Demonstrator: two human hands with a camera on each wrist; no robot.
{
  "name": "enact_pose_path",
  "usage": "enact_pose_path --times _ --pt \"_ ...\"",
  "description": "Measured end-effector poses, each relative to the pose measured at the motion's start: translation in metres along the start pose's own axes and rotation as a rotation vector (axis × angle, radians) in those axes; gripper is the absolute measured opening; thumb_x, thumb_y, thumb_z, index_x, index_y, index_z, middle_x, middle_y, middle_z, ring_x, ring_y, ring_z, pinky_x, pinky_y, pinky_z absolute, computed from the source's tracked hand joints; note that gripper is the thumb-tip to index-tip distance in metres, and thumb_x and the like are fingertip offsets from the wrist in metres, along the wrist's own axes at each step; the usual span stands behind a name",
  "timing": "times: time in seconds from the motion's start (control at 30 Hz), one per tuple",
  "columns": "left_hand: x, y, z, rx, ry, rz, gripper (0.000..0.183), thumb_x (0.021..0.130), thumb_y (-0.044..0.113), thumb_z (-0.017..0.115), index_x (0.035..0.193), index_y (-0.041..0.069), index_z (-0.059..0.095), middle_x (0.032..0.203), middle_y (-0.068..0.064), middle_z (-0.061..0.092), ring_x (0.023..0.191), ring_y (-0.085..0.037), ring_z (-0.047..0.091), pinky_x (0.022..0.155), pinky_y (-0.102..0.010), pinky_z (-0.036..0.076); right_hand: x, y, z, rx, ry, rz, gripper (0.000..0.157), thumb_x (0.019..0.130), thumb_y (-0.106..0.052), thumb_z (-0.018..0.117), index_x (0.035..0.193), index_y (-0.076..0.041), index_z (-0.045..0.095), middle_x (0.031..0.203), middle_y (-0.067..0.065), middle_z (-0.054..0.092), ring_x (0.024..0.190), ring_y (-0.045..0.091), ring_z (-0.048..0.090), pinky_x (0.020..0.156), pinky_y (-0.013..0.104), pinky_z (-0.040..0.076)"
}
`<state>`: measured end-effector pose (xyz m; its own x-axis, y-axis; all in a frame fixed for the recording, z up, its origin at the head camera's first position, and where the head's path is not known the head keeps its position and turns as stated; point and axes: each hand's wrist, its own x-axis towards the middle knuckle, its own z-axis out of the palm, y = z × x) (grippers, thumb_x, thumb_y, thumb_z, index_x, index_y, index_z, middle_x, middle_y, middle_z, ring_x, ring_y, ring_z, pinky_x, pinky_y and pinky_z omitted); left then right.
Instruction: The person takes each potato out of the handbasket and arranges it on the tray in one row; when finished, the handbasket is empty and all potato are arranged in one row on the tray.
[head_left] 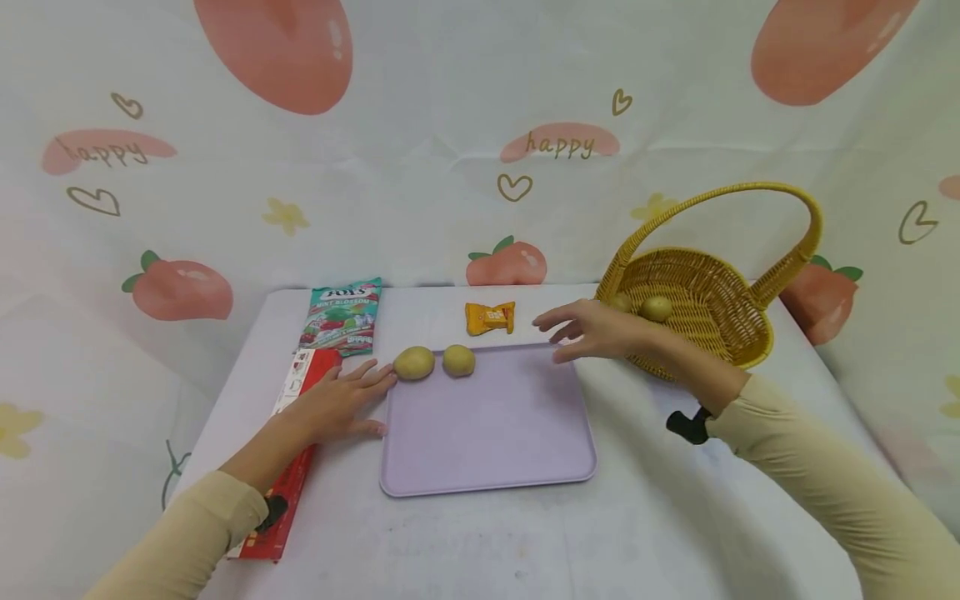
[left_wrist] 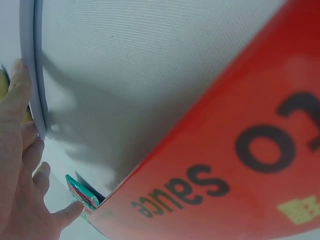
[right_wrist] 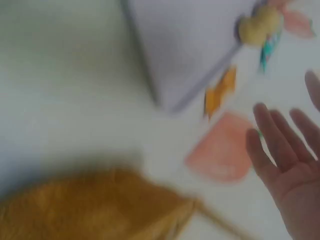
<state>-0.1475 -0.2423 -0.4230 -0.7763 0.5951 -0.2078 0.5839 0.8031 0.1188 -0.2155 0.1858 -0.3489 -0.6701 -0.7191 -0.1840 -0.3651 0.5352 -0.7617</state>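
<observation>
A lilac tray [head_left: 489, 425] lies in the middle of the table. Two potatoes, a left one [head_left: 414, 363] and a right one [head_left: 458, 361], sit at its far left corner. My left hand [head_left: 345, 404] is spread at the tray's left edge, fingertips right by the left potato; the left wrist view shows its fingers [left_wrist: 20, 90] at the rim. Above the tray's far right corner, my right hand [head_left: 596, 328] hovers with fingers extended and nothing in them. Behind it stands a yellow wicker basket [head_left: 738, 321] holding potatoes [head_left: 657, 309], one partly hidden by the hand.
Under my left forearm lies a long red box [head_left: 288, 500], with "sauce" lettering in the left wrist view. A green candy bag [head_left: 341, 317] is at the back left. Beyond the tray lies a small orange packet [head_left: 489, 318]. A fruit-print white cloth [head_left: 420, 167] hangs behind.
</observation>
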Motion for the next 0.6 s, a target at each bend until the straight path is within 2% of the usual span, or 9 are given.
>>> enact_pose_path --times 0.2,0.33,0.4,0.47,0.6 --pt "-0.001 0.0 -0.001 0.009 0.003 0.004 0.084 0.087 0.054 0.069 0.152 0.01 0.041 0.157 -0.013 0.038 0.145 -0.04 0.029 0.109 -0.071 0.024 -0.045 0.015 -0.048 -0.056 -0.03 0.055 0.059 0.09 -0.019 0.076 0.14 0.004 0.053 0.135 0.022 0.059 0.122 0.038 0.059 0.098 0.046 0.051" --pt "-0.001 0.0 -0.001 0.008 0.004 0.008 0.084 0.087 0.054 0.069 0.152 0.009 0.041 0.157 -0.014 0.039 0.145 -0.041 0.029 0.109 -0.072 0.024 -0.064 0.029 -0.074 -0.048 -0.043 0.098 0.062 0.091 -0.018 0.074 0.142 0.007 0.048 0.135 0.024 0.058 0.122 0.041 0.058 0.095 0.037 0.053" --pt "-0.001 0.001 -0.002 0.01 0.006 0.008 0.083 0.087 0.053 0.07 0.152 0.009 0.041 0.156 -0.014 0.039 0.145 -0.041 0.029 0.109 -0.072 0.024 -0.072 0.037 -0.084 -0.052 -0.011 0.141 0.063 0.092 -0.018 0.073 0.143 0.007 0.046 0.136 0.024 0.057 0.121 0.04 0.059 0.092 0.029 0.053" --pt "-0.001 0.001 -0.002 0.014 0.008 0.008 0.083 0.087 0.053 0.07 0.152 0.009 0.042 0.156 -0.014 0.039 0.145 -0.041 0.029 0.109 -0.071 0.024 -0.077 0.045 -0.092 -0.083 0.044 0.179 0.061 0.093 -0.019 0.072 0.144 0.005 0.046 0.137 0.023 0.057 0.123 0.038 0.058 0.093 0.027 0.051" --pt "0.0 0.001 0.0 0.007 0.006 0.007 0.084 0.087 0.053 0.07 0.152 0.009 0.042 0.156 -0.014 0.039 0.145 -0.041 0.029 0.109 -0.072 0.024 -0.084 0.063 -0.1 -0.092 0.134 0.265 0.06 0.095 -0.02 0.07 0.146 0.001 0.046 0.142 0.022 0.053 0.132 0.039 0.049 0.105 0.044 0.042"
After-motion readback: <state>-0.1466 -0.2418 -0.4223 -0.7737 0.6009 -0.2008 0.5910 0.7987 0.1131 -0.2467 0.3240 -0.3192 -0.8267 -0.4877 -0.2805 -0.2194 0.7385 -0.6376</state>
